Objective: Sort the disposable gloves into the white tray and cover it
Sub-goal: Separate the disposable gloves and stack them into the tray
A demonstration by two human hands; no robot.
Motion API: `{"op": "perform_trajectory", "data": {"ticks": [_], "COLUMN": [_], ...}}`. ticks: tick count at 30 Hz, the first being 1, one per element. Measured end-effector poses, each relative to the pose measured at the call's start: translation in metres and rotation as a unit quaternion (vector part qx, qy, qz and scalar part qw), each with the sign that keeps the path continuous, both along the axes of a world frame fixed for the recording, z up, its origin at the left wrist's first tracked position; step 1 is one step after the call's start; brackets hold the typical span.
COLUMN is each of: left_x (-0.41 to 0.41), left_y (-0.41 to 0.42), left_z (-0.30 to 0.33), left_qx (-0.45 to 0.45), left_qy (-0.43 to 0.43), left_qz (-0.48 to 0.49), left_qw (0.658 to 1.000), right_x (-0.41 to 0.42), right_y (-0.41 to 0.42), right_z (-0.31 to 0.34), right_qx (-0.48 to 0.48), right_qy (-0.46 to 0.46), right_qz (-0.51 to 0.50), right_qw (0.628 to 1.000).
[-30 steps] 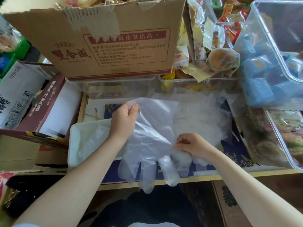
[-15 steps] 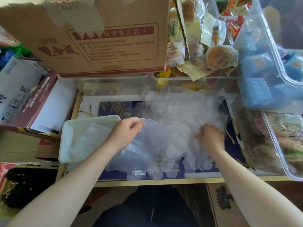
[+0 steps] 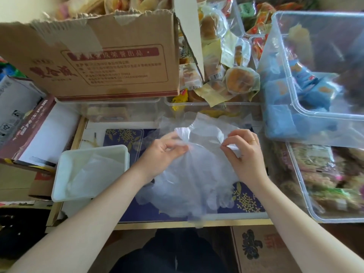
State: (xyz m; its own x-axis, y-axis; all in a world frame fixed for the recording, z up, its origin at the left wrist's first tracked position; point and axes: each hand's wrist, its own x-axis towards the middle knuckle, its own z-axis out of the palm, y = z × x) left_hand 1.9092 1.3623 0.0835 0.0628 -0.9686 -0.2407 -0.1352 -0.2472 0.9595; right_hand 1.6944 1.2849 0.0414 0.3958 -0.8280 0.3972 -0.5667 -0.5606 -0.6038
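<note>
While both hands (image 3: 163,152) (image 3: 244,152) pinch it, the glove (image 3: 197,174) hides the pile beneath.

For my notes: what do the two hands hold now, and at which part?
Both hands pinch one clear disposable glove at its open cuff edge, one on each side.

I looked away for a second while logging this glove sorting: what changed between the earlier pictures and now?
The left hand let go of the glove it was laying by the white tray and came back to the pile. Both hands now pinch the cuff of another glove; the right hand lifted from the pile to do so. The tray stays uncovered.
</note>
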Motion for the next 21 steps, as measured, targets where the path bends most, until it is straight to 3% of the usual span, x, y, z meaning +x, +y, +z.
{"op": "perform_trajectory", "data": {"ticks": [7,9,12,14,16,18,21], "left_x": [-0.007,-0.011,-0.013,-0.011,-0.008,-0.005,0.001], "left_y": [-0.008,-0.005,-0.005,-0.004,-0.001,0.001,0.003], "left_z": [0.023,0.024,0.027,0.03,0.035,0.037,0.04], "left_qx": [-0.016,-0.021,-0.034,-0.032,-0.028,-0.024,-0.023], "left_qy": [0.112,0.1,0.09,0.104,0.109,0.1,0.085], "left_qz": [-0.005,0.009,0.047,0.043,0.031,0.027,0.052], "left_qw": [0.994,0.995,0.994,0.993,0.993,0.994,0.995], "right_x": [-0.006,-0.009,-0.007,-0.005,-0.008,-0.009,-0.001], "right_y": [-0.006,-0.007,-0.005,-0.008,-0.019,-0.026,-0.027], "right_z": [0.029,0.031,0.046,0.057,0.061,0.064,0.074], "right_qx": [-0.047,-0.037,0.158,0.342,0.46,0.493,0.449], "right_qy": [0.001,-0.001,-0.152,-0.306,-0.356,-0.333,-0.287], "right_qz": [0.062,0.079,0.075,0.019,0.015,0.078,0.13], "right_qw": [0.997,0.996,0.973,0.888,0.813,0.8,0.836]}}
